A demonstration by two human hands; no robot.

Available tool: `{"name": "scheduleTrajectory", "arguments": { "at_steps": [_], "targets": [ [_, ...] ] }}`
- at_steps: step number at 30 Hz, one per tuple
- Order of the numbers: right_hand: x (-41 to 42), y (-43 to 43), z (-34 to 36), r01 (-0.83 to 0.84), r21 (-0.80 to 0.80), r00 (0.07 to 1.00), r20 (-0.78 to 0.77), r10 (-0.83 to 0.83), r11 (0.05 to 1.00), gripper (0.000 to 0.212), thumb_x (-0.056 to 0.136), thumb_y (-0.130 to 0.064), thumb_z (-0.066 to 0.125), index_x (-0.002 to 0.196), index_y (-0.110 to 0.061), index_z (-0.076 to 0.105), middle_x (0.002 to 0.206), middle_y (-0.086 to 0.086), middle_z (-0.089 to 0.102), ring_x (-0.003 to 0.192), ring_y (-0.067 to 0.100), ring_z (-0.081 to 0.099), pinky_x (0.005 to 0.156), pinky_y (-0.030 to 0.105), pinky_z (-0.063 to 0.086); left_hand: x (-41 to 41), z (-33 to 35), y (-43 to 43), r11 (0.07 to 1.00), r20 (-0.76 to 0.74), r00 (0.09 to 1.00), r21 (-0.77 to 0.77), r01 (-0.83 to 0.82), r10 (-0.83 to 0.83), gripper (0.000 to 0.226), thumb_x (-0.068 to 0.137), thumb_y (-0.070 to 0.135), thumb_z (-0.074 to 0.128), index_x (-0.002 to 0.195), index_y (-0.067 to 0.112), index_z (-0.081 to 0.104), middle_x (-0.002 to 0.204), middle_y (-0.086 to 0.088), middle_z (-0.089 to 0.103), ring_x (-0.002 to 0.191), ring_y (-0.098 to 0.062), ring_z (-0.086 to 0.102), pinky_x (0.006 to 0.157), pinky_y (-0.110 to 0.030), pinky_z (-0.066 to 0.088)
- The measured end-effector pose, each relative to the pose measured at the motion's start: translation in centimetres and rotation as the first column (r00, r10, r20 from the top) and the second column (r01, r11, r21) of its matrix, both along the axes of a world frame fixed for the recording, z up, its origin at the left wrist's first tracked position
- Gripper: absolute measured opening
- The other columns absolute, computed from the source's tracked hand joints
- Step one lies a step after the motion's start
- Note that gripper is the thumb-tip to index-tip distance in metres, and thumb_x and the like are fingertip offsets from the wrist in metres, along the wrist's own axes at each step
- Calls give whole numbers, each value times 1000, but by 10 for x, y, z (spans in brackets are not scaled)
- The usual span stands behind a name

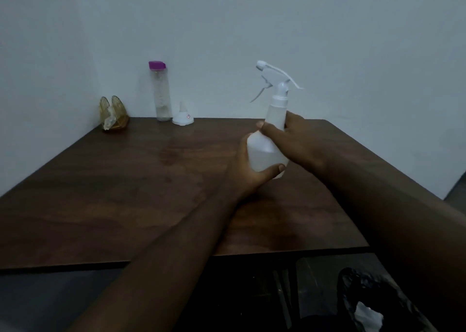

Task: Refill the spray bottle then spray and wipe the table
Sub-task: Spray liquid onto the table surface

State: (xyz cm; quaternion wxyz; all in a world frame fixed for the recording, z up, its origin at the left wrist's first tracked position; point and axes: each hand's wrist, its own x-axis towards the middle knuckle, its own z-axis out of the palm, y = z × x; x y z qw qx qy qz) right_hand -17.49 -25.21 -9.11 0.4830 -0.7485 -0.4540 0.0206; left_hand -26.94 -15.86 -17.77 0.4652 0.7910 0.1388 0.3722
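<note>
I hold a white translucent spray bottle point(267, 152) upright above the dark wooden table point(126, 193), its trigger head pointing left. My left hand point(248, 175) grips the bottle's round lower body from below. My right hand point(290, 140) wraps its upper body just under the neck. Some liquid shows in the bottom half. At the back of the table stands a clear water bottle with a purple cap point(160, 92), and a small white funnel point(183, 116) rests upside down beside it.
A gold wire napkin holder point(113, 113) with a crumpled tissue sits at the back left corner. The table stands against a pale wall. A faint damp patch point(174, 155) marks the tabletop's middle. A black bag point(365, 304) lies on the floor at lower right.
</note>
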Motion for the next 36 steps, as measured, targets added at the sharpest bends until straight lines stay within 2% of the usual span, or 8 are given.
{"name": "scheduleTrajectory", "arguments": {
  "at_steps": [3, 5, 8, 12, 18, 22, 29, 36],
  "targets": [
    [2, 25, 4, 37, -22, 999, -7, -37, 999, 42, 89, -51, 60, 112, -16, 61, 104, 1, 68, 93, 16, 65, 83, 39, 56, 11, 1, 17, 995, 46, 994, -36, -94, 95, 86, 59, 56, 83, 127, 46, 31, 110, 27, 50, 101, 25, 47, 69, 3, 40],
    [5, 42, 2, 58, -80, 998, 5, -58, 995, 45, 87, -54, 60, 113, -17, 60, 105, 0, 67, 94, 16, 64, 80, 36, 54, 20, 3, 32, 990, 47, 989, -4, -140, 140, 85, 62, 47, 87, 128, 36, 35, 107, 27, 48, 99, 26, 47, 70, 5, 38],
    [20, 69, 6, 19, -97, 999, -33, -22, 995, 40, 87, -52, 62, 110, -19, 62, 104, -2, 68, 95, 16, 65, 81, 35, 54, 35, 7, 62, 983, -9, 984, 22, -180, 181, 89, 64, 41, 89, 134, 24, 37, 111, 24, 48, 99, 13, 50, 81, -2, 39],
    [50, 114, 11, 30, -68, 998, -47, -34, 997, 38, 88, -46, 63, 111, -16, 63, 106, 0, 68, 96, 17, 65, 88, 41, 54, 63, 17, 109, 987, -109, 985, 99, -126, 136, 90, 72, 32, 85, 142, 14, 32, 133, -1, 48, 121, -8, 45, 97, -16, 33],
    [103, 187, 14, 60, -60, 997, -49, -63, 996, 46, 88, -45, 64, 121, -13, 57, 116, 3, 65, 104, 22, 62, 93, 44, 52, 84, 16, 180, 973, -245, 950, 173, -154, 194, 75, 78, 55, 73, 138, 25, 41, 134, 5, 55, 108, -3, 48, 71, -5, 30],
    [139, 229, 16, 93, -41, 992, -85, -96, 995, 48, 88, -45, 64, 124, -14, 56, 119, 3, 64, 107, 23, 61, 95, 45, 51, 108, 4, 206, 970, -309, 924, 162, -181, 224, 75, 80, 61, 67, 141, 23, 41, 140, 0, 53, 110, -8, 51, 80, -20, 37],
    [191, 273, 7, 125, -109, 991, -39, -130, 986, 51, 87, -44, 65, 128, -15, 56, 126, 4, 63, 113, 25, 59, 98, 45, 49, 158, -7, 233, 984, -369, 916, 138, -114, 158, 69, 84, 54, 66, 138, 18, 42, 125, -3, 59, 86, -7, 56, 65, -17, 40],
    [222, 282, -12, 146, -113, 989, -3, -148, 983, 52, 89, -43, 64, 129, -11, 54, 127, 6, 62, 114, 26, 58, 99, 46, 48, 189, 0, 258, 983, -329, 934, 158, -88, 137, 74, 86, 43, 69, 145, 13, 34, 134, -6, 56, 90, -2, 50, 58, -3, 30]
  ]
}}
